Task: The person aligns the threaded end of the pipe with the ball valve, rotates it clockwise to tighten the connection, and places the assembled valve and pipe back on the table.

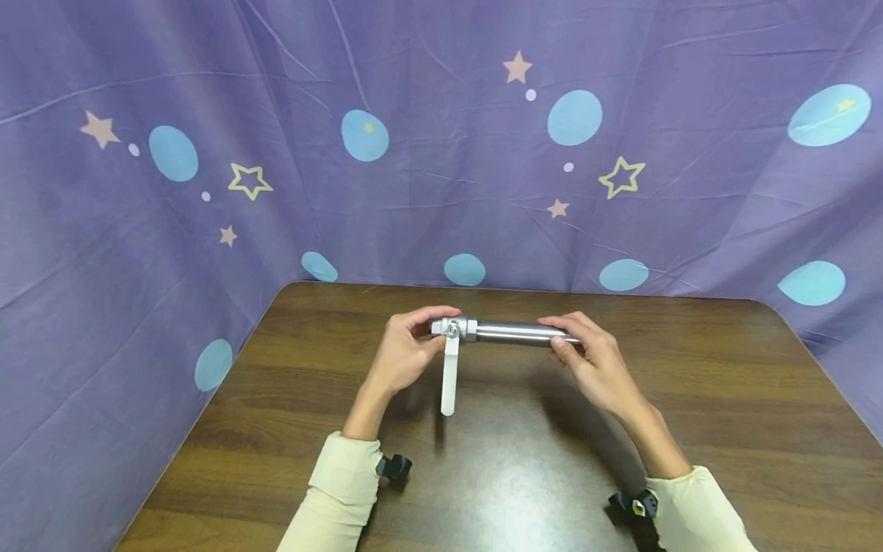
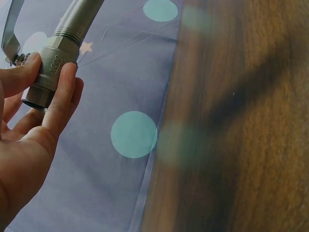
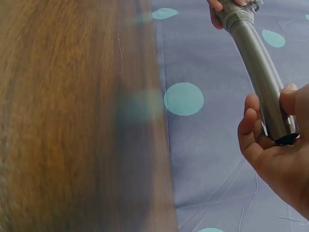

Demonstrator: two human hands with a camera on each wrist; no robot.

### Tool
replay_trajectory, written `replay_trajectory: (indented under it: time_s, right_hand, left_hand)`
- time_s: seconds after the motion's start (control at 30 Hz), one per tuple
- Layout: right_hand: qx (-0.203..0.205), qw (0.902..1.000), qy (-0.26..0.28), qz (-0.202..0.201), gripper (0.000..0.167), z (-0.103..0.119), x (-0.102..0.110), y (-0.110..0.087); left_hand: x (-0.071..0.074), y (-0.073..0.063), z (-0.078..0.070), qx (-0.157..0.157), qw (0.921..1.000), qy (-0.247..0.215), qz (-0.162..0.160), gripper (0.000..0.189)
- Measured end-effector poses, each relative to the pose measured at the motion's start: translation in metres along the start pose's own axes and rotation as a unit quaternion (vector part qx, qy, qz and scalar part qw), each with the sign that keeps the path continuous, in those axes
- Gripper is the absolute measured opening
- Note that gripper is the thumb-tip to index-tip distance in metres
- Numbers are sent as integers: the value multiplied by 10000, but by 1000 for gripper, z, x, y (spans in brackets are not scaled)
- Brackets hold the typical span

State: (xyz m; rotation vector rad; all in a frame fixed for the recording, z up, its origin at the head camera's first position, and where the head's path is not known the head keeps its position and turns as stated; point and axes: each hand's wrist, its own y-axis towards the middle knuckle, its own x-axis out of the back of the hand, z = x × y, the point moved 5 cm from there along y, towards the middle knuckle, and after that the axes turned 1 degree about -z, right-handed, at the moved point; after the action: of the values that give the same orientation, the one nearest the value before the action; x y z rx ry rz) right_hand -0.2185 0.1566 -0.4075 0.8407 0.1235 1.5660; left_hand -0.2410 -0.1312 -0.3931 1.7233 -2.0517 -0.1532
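Observation:
A metal ball valve (image 1: 464,328) with a long lever handle (image 1: 449,377) is joined to a shiny steel pipe (image 1: 513,332), held level above the table. My left hand (image 1: 405,354) grips the valve body between thumb and fingers; its open end shows in the left wrist view, along with thread (image 2: 68,34) where the pipe meets it. The lever points toward me in the head view. At the other end my right hand (image 1: 595,363) holds the pipe, thumb on the near side and fingers around it. The pipe's hollow end (image 3: 287,139) shows in the right wrist view.
Below the hands lies a brown wooden table (image 1: 290,460), with shadows of the arms and valve on it. A purple curtain (image 1: 428,92) with stars and blue spots hangs behind the table and along its sides. Each wrist wears a small black camera (image 1: 395,468).

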Motion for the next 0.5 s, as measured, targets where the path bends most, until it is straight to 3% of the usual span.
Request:
replay_trajectory:
  time_s: [0.33,0.5]
  right_hand:
    - [56,9987,-458,205,51,7,-2,-2]
    - [50,9986,-483,204,51,9,0,-2]
  left_hand:
    - [0,1,2,-79,9999,72,-110,45]
    - [0,2,3,-96,9999,17,-133,44]
